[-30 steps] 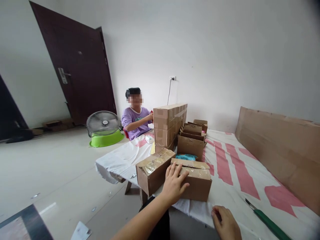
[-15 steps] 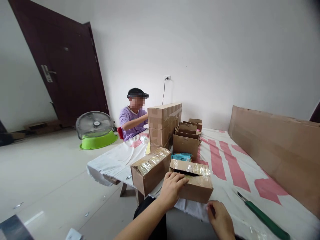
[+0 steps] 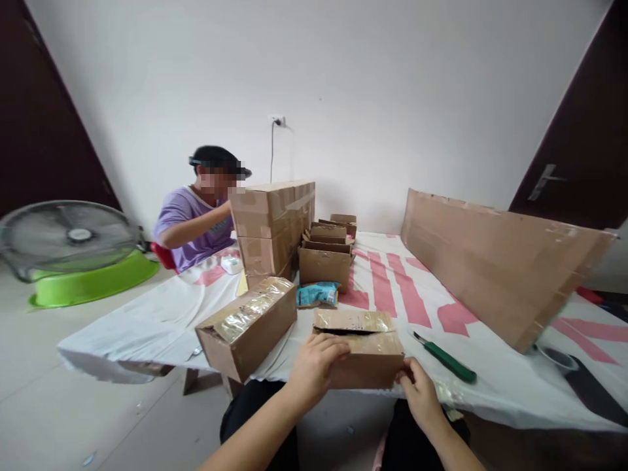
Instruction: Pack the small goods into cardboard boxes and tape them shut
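Observation:
A small brown cardboard box (image 3: pixel 367 369) lies at the table's near edge, with a dark gap along its taped top. My left hand (image 3: pixel 316 362) grips its left end, the fingers bent over the top edge and the thumb hidden. At the lower right corner, my right hand (image 3: pixel 420 390) has thumb and fingers closed on the box. To the left stands a longer taped box (image 3: pixel 250 320), set at an angle. A green-handled knife (image 3: pixel 449 358) rests on the cloth to the right of my right hand. Behind the box is a blue packet (image 3: pixel 318 294).
Stacked taped cartons (image 3: pixel 265 226) rise at the back left, beside several open-topped boxes (image 3: pixel 324 267). A co-worker in a purple shirt (image 3: pixel 184 226) sits behind the stack. A tall cardboard panel (image 3: pixel 485 261) stands on the right. A floor fan (image 3: pixel 73 239) is at far left.
My view has turned right, so the scene sits further left. My right hand has come from beside the box onto its lower right corner. The left hand stays on the left end.

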Motion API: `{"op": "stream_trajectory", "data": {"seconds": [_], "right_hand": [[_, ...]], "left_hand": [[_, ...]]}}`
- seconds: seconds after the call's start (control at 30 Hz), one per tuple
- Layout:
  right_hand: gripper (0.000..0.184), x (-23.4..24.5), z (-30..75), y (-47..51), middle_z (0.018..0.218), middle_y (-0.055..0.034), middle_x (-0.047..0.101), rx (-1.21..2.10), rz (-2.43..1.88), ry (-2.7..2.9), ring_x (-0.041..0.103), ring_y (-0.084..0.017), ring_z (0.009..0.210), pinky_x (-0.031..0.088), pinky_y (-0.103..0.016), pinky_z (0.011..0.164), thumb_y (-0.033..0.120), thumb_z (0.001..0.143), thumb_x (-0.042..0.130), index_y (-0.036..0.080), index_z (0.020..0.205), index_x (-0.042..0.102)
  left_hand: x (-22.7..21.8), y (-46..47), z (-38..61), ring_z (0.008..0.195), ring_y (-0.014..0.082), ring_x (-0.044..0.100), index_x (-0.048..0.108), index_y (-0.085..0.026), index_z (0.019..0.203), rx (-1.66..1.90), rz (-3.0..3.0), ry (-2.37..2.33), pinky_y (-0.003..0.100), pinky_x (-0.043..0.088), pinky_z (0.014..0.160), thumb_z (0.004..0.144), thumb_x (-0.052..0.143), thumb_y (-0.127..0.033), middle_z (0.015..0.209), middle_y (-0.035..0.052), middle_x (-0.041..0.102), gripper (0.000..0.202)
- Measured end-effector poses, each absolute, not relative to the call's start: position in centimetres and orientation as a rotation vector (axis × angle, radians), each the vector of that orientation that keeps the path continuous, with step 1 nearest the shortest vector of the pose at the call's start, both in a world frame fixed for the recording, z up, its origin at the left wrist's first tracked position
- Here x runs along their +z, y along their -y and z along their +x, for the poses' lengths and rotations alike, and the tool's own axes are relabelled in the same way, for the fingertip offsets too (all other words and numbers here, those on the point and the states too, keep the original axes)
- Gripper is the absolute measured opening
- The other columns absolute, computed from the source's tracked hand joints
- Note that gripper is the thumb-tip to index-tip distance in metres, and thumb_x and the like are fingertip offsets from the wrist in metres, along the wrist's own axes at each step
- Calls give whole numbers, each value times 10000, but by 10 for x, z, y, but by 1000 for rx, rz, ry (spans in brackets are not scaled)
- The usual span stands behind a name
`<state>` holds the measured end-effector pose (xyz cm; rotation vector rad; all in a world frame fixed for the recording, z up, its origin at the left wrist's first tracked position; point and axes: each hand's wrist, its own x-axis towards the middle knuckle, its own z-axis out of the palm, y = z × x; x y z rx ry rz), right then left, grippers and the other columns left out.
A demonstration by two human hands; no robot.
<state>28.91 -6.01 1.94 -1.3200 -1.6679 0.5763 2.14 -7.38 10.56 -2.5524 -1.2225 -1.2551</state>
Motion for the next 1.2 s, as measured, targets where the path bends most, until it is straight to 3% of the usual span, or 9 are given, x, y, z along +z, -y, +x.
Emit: {"op": "stream_trajectory", "data": {"seconds": [0.1,0.2,0.33,0.47,0.57,0.7,0.87,1.0,1.2], "right_hand": [[292,30,323,44,906,-75,681,376,-1502,1767,626,-202,883,477,-303,805,346,851,380,179,886,617],[282,32,362,20,1004,-96,681,101,-1892,1816,609,-230,983,445,-335,894,307,793,460,171,938,660],[327,26,399,1,1055,-123,671,-1,-2149,1806,606,-318,988,466,-416,802,264,725,538,193,1015,671],[384,20,417,-11,1078,-78,676,24,-2270,1892,621,-285,991,470,-365,775,273,756,516,246,1128,607],[389,28,421,-22,1115,-102,665,107,-2209,1918,622,-271,1011,473,-351,793,273,796,455,200,1158,577],[411,66,402,-33,1129,-128,656,107,-2008,1904,623,-268,1022,488,-355,796,306,820,401,163,1172,558],[404,144,328,-13,1107,-72,670,123,-1415,2097,629,-226,1001,491,-345,843,388,882,369,207,1194,551],[347,188,259,12,1149,-47,660,174,-1012,2485,619,-189,1015,472,-311,874,322,911,394,248,1201,570],[340,201,202,20,1072,-49,692,-10,-989,2778,631,-199,966,463,-304,810,247,891,437,253,1196,588]], "left_hand": [[101,70,10,1105,231,545,617,-225,1041,-1452,-2321,1310,401,404,961,878,526,-230,1143,78,640,187],[91,63,-2,1300,285,381,524,-222,1212,-1498,-2282,1460,485,318,1058,872,525,-284,1359,116,477,345],[72,54,-8,1359,289,308,463,-213,1275,-1655,-2548,1490,487,279,1096,894,471,-352,1444,138,372,406],[55,51,0,1397,292,221,416,-226,1315,-2109,-2518,1555,499,200,1124,896,451,-420,1518,126,236,463],[48,51,10,1417,288,152,315,-236,1384,-2456,-2367,1601,492,126,1145,868,488,-464,1532,111,195,590],[47,51,15,1404,288,191,219,-219,1429,-2698,-2324,1566,466,118,1155,834,525,-488,1511,119,246,721],[48,52,14,1407,296,174,221,-208,1434,-2721,-2296,1604,449,131,1157,817,534,-506,1516,110,238,754],[43,51,14,1408,298,170,224,-206,1434,-2691,-2261,1654,451,135,1154,817,538,-505,1519,116,228,755],[44,51,14,1380,291,246,269,-209,1412,-2682,-2296,1570,449,182,1138,836,519,-489,1486,110,301,687]]}}
